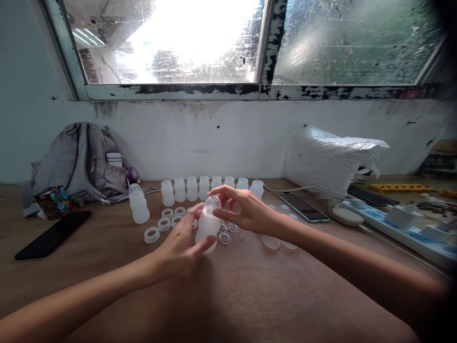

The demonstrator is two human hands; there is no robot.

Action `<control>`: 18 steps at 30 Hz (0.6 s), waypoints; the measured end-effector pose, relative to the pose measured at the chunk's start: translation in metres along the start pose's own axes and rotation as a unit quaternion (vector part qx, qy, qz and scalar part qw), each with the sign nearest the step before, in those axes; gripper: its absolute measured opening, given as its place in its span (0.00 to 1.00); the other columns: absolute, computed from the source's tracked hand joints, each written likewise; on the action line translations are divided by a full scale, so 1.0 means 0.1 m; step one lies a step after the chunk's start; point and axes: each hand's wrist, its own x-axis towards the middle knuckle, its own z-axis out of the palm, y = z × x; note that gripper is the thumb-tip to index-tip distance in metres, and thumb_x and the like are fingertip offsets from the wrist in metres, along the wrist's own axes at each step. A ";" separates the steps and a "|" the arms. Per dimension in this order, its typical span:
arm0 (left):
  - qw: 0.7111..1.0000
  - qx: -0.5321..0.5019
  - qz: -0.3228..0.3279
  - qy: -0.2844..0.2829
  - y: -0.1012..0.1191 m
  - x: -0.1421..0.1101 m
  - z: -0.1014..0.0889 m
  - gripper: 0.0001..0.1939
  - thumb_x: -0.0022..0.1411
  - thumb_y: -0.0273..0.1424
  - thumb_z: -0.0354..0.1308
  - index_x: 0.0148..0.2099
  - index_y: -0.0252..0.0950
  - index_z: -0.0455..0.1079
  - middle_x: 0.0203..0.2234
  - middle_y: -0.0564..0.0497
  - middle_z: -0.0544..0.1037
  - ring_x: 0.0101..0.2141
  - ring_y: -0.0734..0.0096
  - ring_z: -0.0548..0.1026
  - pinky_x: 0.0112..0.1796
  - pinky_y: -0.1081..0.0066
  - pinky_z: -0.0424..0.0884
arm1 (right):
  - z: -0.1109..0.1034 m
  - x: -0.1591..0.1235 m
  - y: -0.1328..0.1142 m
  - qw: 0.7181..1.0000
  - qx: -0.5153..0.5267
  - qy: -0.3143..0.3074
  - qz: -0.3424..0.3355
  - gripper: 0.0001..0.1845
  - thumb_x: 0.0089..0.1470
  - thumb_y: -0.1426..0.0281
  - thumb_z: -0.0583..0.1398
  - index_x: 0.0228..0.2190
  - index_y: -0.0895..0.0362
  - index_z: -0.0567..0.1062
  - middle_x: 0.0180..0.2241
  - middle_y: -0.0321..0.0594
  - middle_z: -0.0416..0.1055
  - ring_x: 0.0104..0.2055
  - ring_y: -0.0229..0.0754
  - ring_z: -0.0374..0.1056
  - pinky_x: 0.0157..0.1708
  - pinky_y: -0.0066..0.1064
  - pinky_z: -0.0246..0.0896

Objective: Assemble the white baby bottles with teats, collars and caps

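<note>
Left fingers (204,246) clamp a bottle (206,227); right fingers (228,191), apart, straddle its top. A slack grip could tip it onto rings (152,228) beyond the left fingers.

- Backpack (78,157): grey, near wall (200,143), left.
- Carton (53,202): in front of backpack.
- Black phone (53,235): flat, near carton.
- Silver package (326,159): near wall, right.
- Second phone (303,207): flat, near package.
- Power strip (380,223): adapters (403,217) inserted.

White glare through the window (214,43); dim tabletop (250,295); blackened right corners
</note>
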 end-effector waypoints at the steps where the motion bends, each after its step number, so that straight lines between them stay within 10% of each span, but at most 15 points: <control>1: 1.000 0.006 -0.004 0.025 0.00 0.06 -0.06 0.30 0.57 0.36 0.53 0.59 0.39 0.45 0.50 0.42 0.65 0.48 0.61 0.66 0.44 0.60 0.68 | 0.01 0.01 0.02 1.000 -0.002 -0.003 0.001 0.19 0.50 0.63 0.56 0.44 0.55 0.63 0.29 0.36 0.67 0.28 0.34 0.62 0.29 0.28 0.59; 4: 0.997 0.060 0.009 0.053 0.03 0.25 -0.27 0.28 0.55 0.37 0.56 0.55 0.38 0.52 0.47 0.43 0.67 0.44 0.62 0.68 0.40 0.62 0.69 | 0.05 0.00 0.07 1.000 0.008 -0.018 0.017 0.21 0.48 0.63 0.59 0.43 0.54 0.60 0.29 0.35 0.67 0.28 0.35 0.63 0.28 0.28 0.59; 12: 0.979 0.166 0.027 -0.118 0.26 0.67 -0.72 0.16 0.58 0.40 0.49 0.47 0.40 0.64 0.31 0.53 0.74 0.30 0.71 0.72 0.29 0.73 0.68 | -0.04 0.20 0.10 0.993 0.108 0.016 0.041 0.21 0.46 0.62 0.60 0.40 0.53 0.58 0.32 0.37 0.71 0.31 0.36 0.66 0.30 0.29 0.61; 18: 0.943 0.274 -0.142 -0.124 0.21 0.66 -1.38 0.21 0.52 0.48 0.50 0.45 0.44 0.66 0.33 0.53 0.75 0.33 0.66 0.72 0.30 0.74 0.65 | -0.07 0.20 0.12 0.996 0.065 0.048 0.039 0.22 0.49 0.61 0.56 0.45 0.53 0.58 0.38 0.41 0.69 0.35 0.39 0.66 0.34 0.32 0.62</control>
